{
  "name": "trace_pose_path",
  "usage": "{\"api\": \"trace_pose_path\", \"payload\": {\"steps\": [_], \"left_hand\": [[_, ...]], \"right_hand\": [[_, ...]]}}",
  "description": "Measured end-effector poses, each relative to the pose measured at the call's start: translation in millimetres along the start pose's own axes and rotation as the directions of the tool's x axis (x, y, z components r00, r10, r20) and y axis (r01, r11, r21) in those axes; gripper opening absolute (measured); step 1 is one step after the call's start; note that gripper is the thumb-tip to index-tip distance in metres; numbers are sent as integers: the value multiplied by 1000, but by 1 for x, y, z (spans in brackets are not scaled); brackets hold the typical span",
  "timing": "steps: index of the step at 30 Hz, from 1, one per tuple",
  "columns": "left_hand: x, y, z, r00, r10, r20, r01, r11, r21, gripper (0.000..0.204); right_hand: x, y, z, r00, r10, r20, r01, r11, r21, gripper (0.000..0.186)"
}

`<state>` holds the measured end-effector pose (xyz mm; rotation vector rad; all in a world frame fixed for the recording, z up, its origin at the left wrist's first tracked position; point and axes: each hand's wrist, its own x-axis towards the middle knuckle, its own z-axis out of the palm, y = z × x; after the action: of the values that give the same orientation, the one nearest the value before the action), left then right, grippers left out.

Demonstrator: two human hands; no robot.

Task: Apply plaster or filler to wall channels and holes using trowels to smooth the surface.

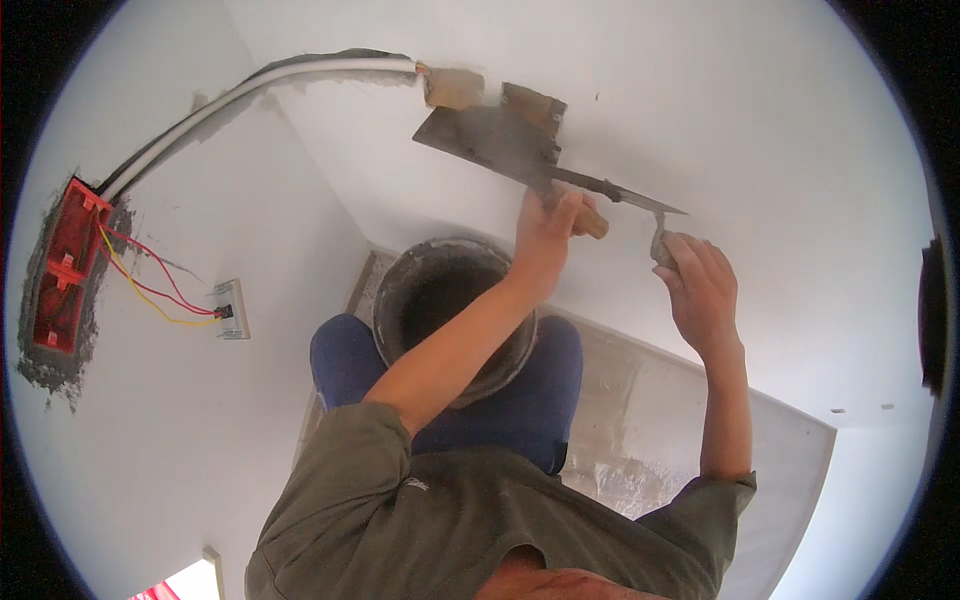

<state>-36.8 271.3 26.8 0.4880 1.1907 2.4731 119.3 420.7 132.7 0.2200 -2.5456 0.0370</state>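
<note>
My left hand (545, 235) grips the wooden handle of a flat plastering trowel (465, 140), whose dark plate carries grey mortar, in front of square cut patches (455, 85) in the white wall. Held in my right hand (700, 285) is a smaller trowel (630, 195), its narrow, mortar-smeared blade beside the larger plate; whether they touch is unclear. Between my blue-trousered knees stands a dark bucket (440, 270) with a mortar-crusted rim, partly hidden by my left forearm.
Red socket boxes (70, 260) sit in the left wall, with loose wires leading to a white plate (232, 310). A white conduit (260, 78) curves toward the patches. A stained pale panel (630, 420) lies behind my lap.
</note>
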Motion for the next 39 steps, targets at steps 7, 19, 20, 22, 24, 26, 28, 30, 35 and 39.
{"api": "trace_pose_path", "payload": {"steps": [7,19,20,22,24,26,28,30,35,39], "left_hand": [[-2,1,-2,1000,2,-10,-1,999,48,40],[-2,0,-4,999,35,18,-36,998,51,44],[-2,0,-5,1000,27,13,-28,998,55,44],[-2,0,-6,1000,29,1,-29,998,55,45],[-2,2,-6,1000,6,-21,-4,998,65,40],[-3,3,-6,999,-1,-35,3,998,60,38],[-3,4,-4,999,9,-35,-8,999,49,39],[-3,3,-4,999,24,-31,-23,999,44,40],[-2,1,-9,1000,13,7,-14,997,70,51],[0,0,-10,999,37,-1,-37,999,35,46]], "right_hand": [[24,5,8,999,-6,54,10,998,-67,39],[42,-47,-3,973,229,6,-225,958,-176,36],[43,-50,-6,967,253,26,-244,953,-180,36],[44,-51,-12,966,256,30,-244,946,-215,36],[45,-49,-19,977,213,-1,-205,938,-280,37],[45,-45,-23,979,202,-17,-200,950,-239,37],[44,-44,-24,983,178,-44,-183,967,-176,38],[43,-45,-19,986,144,-83,-152,984,-95,38],[46,-52,3,997,50,-63,-55,994,-89,38],[56,-47,12,998,44,-52,-53,984,-170,36]]}}
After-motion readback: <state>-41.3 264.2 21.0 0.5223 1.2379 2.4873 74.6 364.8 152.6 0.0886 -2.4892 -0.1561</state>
